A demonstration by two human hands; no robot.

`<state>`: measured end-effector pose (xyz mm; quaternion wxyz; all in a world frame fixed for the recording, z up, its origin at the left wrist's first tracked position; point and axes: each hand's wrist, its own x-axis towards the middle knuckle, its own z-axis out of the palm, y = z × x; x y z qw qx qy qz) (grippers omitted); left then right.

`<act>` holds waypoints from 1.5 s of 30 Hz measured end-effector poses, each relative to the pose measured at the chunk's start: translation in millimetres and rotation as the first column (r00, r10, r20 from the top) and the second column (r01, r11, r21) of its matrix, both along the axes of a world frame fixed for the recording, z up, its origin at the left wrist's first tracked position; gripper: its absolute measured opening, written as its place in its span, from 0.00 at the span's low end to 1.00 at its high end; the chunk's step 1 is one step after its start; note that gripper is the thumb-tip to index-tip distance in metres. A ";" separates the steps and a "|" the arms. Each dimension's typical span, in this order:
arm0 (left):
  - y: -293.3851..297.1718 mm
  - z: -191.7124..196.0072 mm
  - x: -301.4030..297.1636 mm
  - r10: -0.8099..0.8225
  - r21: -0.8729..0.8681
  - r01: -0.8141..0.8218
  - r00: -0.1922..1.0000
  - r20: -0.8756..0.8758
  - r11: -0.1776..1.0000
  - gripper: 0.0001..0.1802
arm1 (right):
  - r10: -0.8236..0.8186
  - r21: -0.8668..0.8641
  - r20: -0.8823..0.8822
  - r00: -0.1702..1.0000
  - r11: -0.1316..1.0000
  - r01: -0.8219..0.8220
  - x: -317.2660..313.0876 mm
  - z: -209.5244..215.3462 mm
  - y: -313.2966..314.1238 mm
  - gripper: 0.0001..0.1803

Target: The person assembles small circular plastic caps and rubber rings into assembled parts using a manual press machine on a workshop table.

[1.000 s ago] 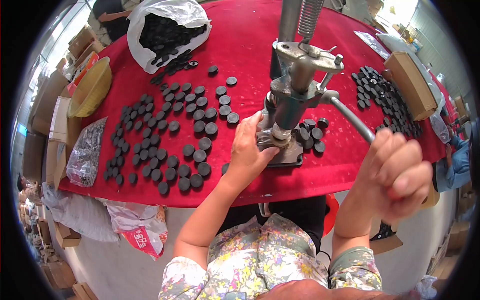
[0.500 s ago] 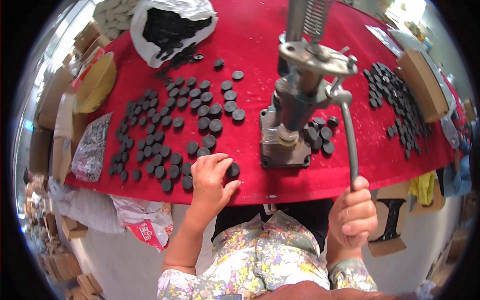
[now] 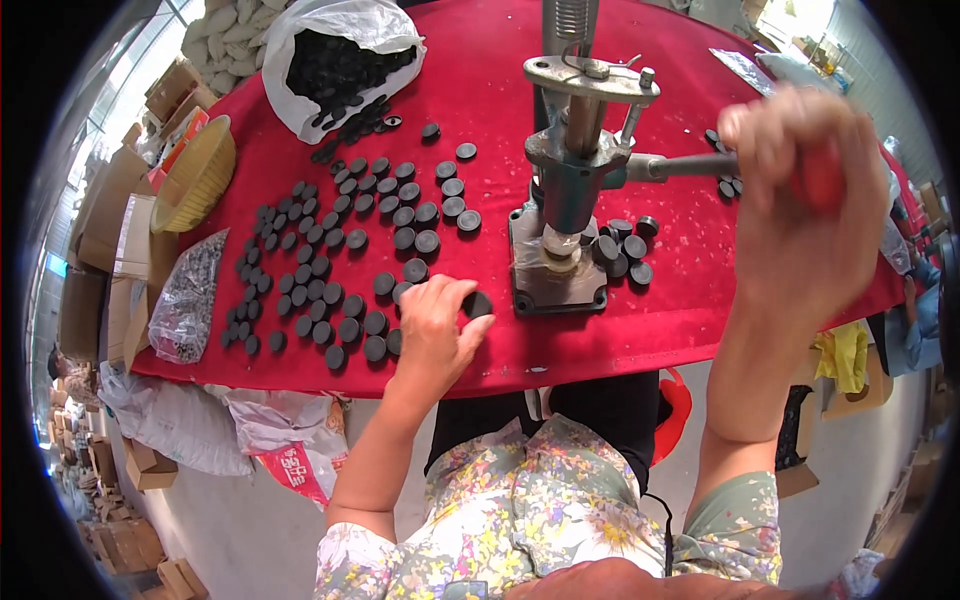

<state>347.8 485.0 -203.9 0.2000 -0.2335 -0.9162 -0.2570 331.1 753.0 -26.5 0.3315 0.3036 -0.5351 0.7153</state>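
A hand press (image 3: pixel 575 170) with a dark base plate stands right of centre on the red-covered table. My right hand (image 3: pixel 810 200), blurred by motion, is raised and wrapped around the red knob (image 3: pixel 822 180) at the end of the press lever (image 3: pixel 695 166), which points out to the right, nearly level. At the table's near side, my left hand (image 3: pixel 440 325) pinches a black round cap (image 3: pixel 479 305) between thumb and fingers, left of the press base. Loose black caps (image 3: pixel 375 322) lie left of this hand, and a small heap (image 3: pixel 622 248) lies against the base's right side.
A white sack (image 3: pixel 290 105) of black pieces lies open at the back left. A yellow basket (image 3: pixel 197 175) and a clear bag of small parts (image 3: pixel 187 300) are along the left edge. More black pieces (image 3: pixel 728 187) lie at right, partly hidden by my right arm.
My right hand has swung the lever from hanging down near the front edge up to nearly level. My left hand has moved slightly forward with the cap. The view has shifted a little.
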 end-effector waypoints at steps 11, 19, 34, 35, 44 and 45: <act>66.4 -23.1 -55.3 -0.137 0.461 0.084 0.987 0.084 0.883 0.43 | -0.079 -0.215 0.278 0.957 0.966 0.142 -22.0 40.2 -29.9 0.18; 89.2 -34.6 -74.2 -0.152 0.569 0.092 0.987 0.059 0.817 0.48 | 0.894 -0.247 -0.303 0.331 0.262 -0.933 -64.4 27.7 -15.1 0.20; 90.2 -54.4 -77.6 -0.176 0.627 0.067 0.978 0.112 0.776 0.50 | -0.068 -0.180 0.215 0.974 0.978 0.108 -27.8 32.9 -28.0 0.21; 93.9 -55.2 -79.3 -0.193 0.628 0.071 0.973 0.127 0.775 0.50 | -0.074 -0.178 0.213 0.974 0.977 0.113 -37.7 30.3 -22.2 0.21; 94.9 -60.9 -82.0 -0.208 0.667 0.065 0.968 0.137 0.742 0.50 | 0.903 -0.277 -0.333 0.271 0.181 -0.944 -67.6 18.9 -16.7 0.21; 94.7 -60.9 -81.9 -0.194 0.661 0.057 0.971 0.136 0.748 0.50 | 0.899 -0.262 -0.364 0.245 0.154 -0.953 -67.4 16.9 -17.8 0.22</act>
